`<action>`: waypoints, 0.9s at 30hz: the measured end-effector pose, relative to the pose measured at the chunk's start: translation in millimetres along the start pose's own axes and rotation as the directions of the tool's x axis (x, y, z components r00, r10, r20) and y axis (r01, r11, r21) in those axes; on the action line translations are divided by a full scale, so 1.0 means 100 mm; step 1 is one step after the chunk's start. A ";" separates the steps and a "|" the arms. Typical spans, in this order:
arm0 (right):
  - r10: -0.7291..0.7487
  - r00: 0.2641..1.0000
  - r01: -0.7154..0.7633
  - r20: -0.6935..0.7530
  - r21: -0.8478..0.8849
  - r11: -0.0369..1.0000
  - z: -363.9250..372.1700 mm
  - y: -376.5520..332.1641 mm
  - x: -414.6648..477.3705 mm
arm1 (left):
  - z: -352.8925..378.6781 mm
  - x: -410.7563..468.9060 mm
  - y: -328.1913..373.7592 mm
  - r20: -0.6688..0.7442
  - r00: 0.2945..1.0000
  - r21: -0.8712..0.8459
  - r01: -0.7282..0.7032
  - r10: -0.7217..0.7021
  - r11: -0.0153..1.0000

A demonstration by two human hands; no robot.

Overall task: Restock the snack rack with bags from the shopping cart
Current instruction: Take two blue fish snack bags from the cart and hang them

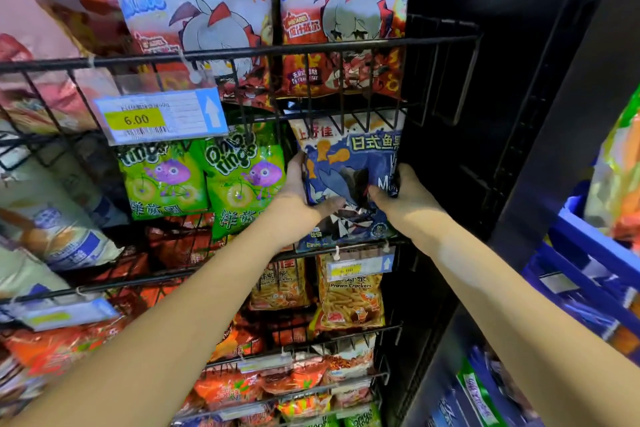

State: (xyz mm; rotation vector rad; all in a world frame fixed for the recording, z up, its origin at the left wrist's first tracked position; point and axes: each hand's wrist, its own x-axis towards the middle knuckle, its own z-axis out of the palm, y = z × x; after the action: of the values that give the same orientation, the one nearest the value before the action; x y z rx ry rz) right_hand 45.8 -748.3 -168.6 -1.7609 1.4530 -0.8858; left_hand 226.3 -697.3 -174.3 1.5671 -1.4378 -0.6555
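A blue snack bag [349,163] with white Chinese lettering stands upright in the right-hand slot of the black wire rack [242,52], on the second shelf from the top. My left hand [299,196] grips its left edge and lower front. My right hand [403,192] grips its right side, thumb across the front. Both forearms reach up from the bottom of the view. The blue shopping cart [585,267] sits at the right, holding more bags; most of it is cut off by the frame.
Green onion-ring bags [242,177] fill the slot left of the blue bag. Large red-and-white bags [343,21] stand on the shelf above. Prawn cracker bags [351,291] hang below. A 6.00 price tag [159,118] clips to the upper wire. A dark shelf upright [526,114] borders the rack's right side.
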 end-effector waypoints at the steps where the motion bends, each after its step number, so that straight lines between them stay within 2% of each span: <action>1: 0.001 1.000 -0.001 0.010 -0.046 0.999 -0.02 -0.01 -0.02 | 0.02 0.01 -0.04 -0.001 1.000 0.019 -0.010 0.010 1.000; 5: 0.046 0.999 -0.036 0.028 -0.281 0.959 -0.05 -0.06 -0.10 | 0.07 0.02 -0.14 0.025 1.000 0.086 0.007 -0.009 0.996; 9: 0.063 0.998 -0.069 -0.028 -0.359 0.931 0.01 -0.07 -0.13 | 0.08 0.02 -0.21 0.027 1.000 0.146 -0.010 0.007 0.989; 12: 0.018 0.997 -0.042 -0.072 -0.357 0.933 0.02 -0.05 -0.14 | 0.08 -0.02 -0.20 -0.004 1.000 0.152 -0.004 0.004 0.988; 19: -0.002 0.998 -0.019 -0.058 -0.359 0.933 -0.01 0.01 -0.13 | 0.09 -0.01 -0.23 0.006 1.000 0.187 -0.016 0.015 0.982; 27: -0.023 0.999 0.013 -0.027 -0.311 0.950 -0.03 0.01 -0.20 | 0.03 -0.19 -0.03 0.050 0.995 0.234 0.077 -0.092 0.969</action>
State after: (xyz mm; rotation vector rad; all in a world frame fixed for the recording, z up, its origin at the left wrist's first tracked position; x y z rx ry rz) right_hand 39.6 -728.5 -169.4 -1.9977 1.6720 -0.7237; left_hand 221.5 -680.1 -181.5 1.8113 -1.5437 -0.6060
